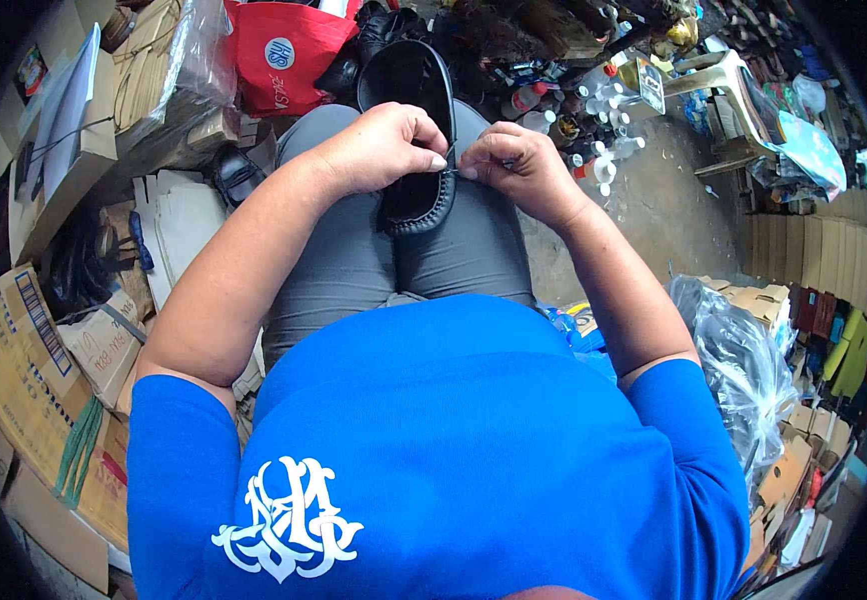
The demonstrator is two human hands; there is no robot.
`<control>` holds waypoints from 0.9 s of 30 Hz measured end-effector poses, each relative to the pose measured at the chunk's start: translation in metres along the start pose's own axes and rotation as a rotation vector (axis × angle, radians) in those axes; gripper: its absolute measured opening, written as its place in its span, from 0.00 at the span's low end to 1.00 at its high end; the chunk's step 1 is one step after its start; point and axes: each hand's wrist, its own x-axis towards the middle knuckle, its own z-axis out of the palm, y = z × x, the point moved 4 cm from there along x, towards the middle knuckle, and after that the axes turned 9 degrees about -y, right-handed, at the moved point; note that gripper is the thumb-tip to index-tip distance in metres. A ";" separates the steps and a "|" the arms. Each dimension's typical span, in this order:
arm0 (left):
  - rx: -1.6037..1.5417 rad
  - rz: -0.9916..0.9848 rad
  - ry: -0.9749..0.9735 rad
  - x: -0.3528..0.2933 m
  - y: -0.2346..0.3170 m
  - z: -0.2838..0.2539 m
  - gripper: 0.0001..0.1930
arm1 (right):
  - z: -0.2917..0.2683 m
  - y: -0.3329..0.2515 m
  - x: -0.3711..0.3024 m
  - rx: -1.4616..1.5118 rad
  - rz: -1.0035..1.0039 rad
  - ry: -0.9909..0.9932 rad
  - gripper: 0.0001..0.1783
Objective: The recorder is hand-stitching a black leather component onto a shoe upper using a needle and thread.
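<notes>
A black shoe (417, 222) lies lengthwise over my thighs, its puckered, stitched toe end toward me and its opening facing up. My left hand (392, 147) reaches over the shoe from the left. Its thumb and forefinger are closed together at the shoe's right edge. Just right of that edge, my right hand (522, 170) is closed in a pinch with the fingers curled. A thin strand seems to run between the two sets of fingertips, too fine to make out clearly. Part of the shoe's middle is hidden under my left hand.
A red bag (289, 60) and dark shoes stand beyond my knees. Several small bottles (604, 120) cluster on the floor at far right, near a worn pale chair (729, 90). Cardboard boxes (39, 370) crowd my left; a clear plastic bag (739, 370) sits at my right.
</notes>
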 end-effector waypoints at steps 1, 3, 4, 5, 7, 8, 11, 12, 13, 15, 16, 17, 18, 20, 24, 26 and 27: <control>0.007 0.031 -0.001 0.000 0.001 0.000 0.07 | 0.001 0.001 -0.001 0.038 0.007 0.034 0.07; 0.011 0.058 0.002 -0.001 0.001 -0.001 0.07 | 0.002 -0.006 -0.004 0.021 0.010 0.047 0.07; 0.069 0.084 -0.005 -0.002 0.002 -0.001 0.08 | 0.003 -0.009 -0.005 0.005 0.014 0.065 0.08; 0.128 0.109 -0.012 -0.002 0.003 -0.001 0.08 | 0.003 -0.011 -0.007 -0.037 -0.014 0.063 0.09; 0.150 0.132 -0.058 -0.004 0.001 -0.005 0.09 | 0.004 -0.015 -0.010 -0.078 -0.031 0.074 0.09; 0.176 0.157 -0.106 -0.005 0.003 -0.005 0.10 | 0.004 -0.018 -0.012 -0.120 -0.049 0.088 0.10; 0.152 0.122 -0.166 -0.004 0.006 -0.006 0.13 | 0.005 -0.020 -0.016 -0.135 -0.037 0.091 0.11; 0.149 0.123 -0.165 -0.004 0.008 -0.007 0.13 | 0.005 -0.021 -0.016 -0.136 -0.036 0.089 0.11; 0.149 0.102 -0.180 -0.005 0.010 -0.007 0.13 | 0.004 -0.022 -0.017 -0.163 -0.040 0.077 0.11; 0.146 0.079 -0.192 -0.007 0.009 -0.007 0.13 | 0.005 -0.025 -0.016 -0.190 -0.047 0.061 0.12; 0.159 0.089 -0.193 -0.007 0.009 -0.007 0.14 | 0.005 -0.027 -0.016 -0.207 -0.046 0.052 0.12; 0.172 0.100 -0.196 -0.006 0.009 -0.007 0.14 | 0.005 -0.029 -0.015 -0.227 -0.044 0.045 0.13; 0.170 0.102 -0.195 -0.006 0.008 -0.007 0.14 | 0.005 -0.030 -0.015 -0.229 -0.043 0.043 0.13; 0.197 0.123 -0.202 -0.005 0.007 -0.006 0.14 | 0.004 -0.034 -0.015 -0.248 -0.057 0.035 0.14; 0.212 0.128 -0.214 -0.004 0.010 -0.006 0.15 | 0.001 -0.044 -0.012 -0.325 -0.028 -0.014 0.14; 0.193 0.125 -0.230 -0.004 0.009 -0.006 0.15 | 0.001 -0.049 -0.009 -0.393 0.010 -0.068 0.14; 0.192 0.125 -0.230 -0.004 0.008 -0.006 0.15 | 0.000 -0.053 -0.007 -0.393 0.011 -0.069 0.14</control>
